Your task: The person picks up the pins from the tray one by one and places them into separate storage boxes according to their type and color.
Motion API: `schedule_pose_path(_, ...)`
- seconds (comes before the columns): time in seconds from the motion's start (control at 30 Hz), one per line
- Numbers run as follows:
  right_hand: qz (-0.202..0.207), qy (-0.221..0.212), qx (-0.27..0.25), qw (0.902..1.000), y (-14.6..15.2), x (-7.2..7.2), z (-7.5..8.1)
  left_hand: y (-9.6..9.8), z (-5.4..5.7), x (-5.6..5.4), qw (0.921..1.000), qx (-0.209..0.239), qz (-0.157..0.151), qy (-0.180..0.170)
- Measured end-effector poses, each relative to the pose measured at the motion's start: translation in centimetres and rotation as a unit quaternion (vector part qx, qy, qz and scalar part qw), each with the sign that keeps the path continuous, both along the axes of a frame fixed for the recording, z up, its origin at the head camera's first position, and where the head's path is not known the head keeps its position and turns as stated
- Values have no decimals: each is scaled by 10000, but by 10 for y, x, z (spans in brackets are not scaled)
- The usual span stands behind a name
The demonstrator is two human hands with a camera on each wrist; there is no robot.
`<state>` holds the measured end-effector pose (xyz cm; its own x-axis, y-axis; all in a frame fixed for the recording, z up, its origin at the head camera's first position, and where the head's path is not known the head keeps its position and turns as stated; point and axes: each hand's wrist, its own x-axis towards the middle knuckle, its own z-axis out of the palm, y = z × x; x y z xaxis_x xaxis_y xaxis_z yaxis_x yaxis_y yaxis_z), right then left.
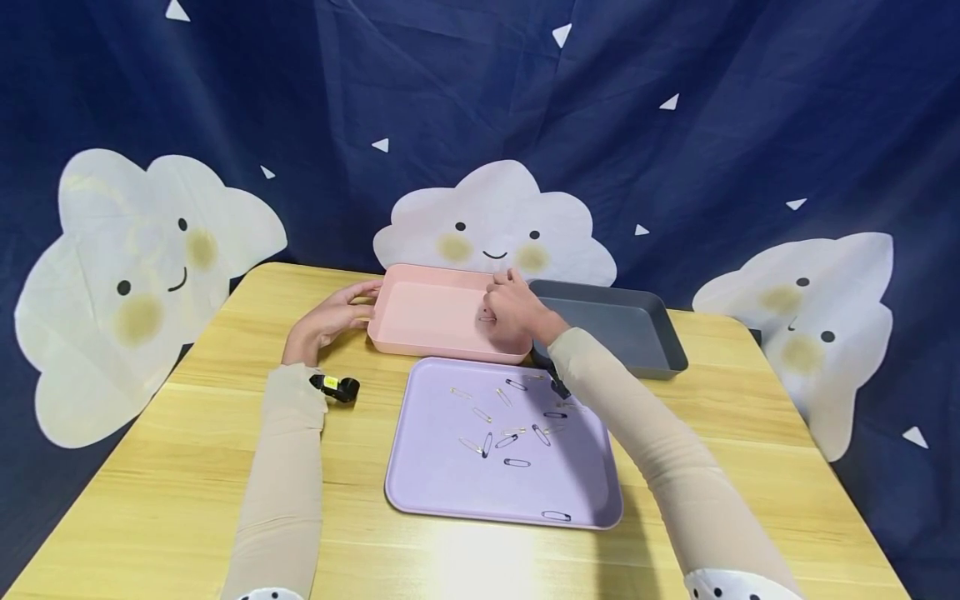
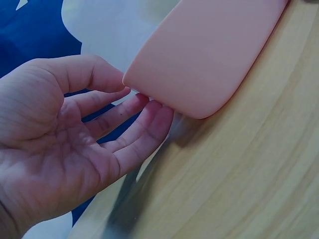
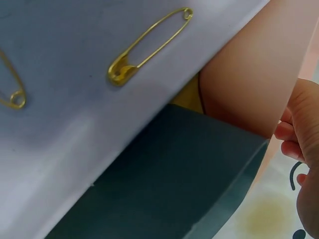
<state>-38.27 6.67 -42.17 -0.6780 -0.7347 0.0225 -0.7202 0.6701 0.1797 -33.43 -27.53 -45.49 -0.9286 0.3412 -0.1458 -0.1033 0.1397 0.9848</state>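
Note:
At the left end of the pink tray [image 1: 427, 321], my left hand [image 1: 333, 317] touches the outer wall with its fingertips. The left wrist view shows that hand [image 2: 70, 129] with fingers loosely extended against the tray's end. My right hand [image 1: 517, 308], fingers bent, is over the right part of the pink tray. A safety pin [image 1: 487, 318] shows right beside its fingertips; whether they pinch it cannot be made out. Only part of the right hand [image 3: 304, 134] enters the right wrist view. Several black safety pins [image 1: 517, 462] and gold safety pins [image 1: 481, 414] lie scattered on the lilac tray [image 1: 442, 492].
A dark grey tray [image 1: 622, 329] stands right of the pink one, partly behind my right forearm. All the trays are on a wooden table [image 1: 360, 483]. A navy curtain [image 1: 465, 92] with clouds hangs behind.

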Motion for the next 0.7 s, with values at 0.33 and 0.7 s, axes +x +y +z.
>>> schedule_pose_path(0.33, -95, -97, 82, 9999, 2, 3, 2, 2, 0, 0, 10000, -18, 20, -47)
schedule_pose_path(0.7, 141, 8, -328, 9994, 7, 11, 16, 1, -2, -2, 10000, 0, 14, 1)
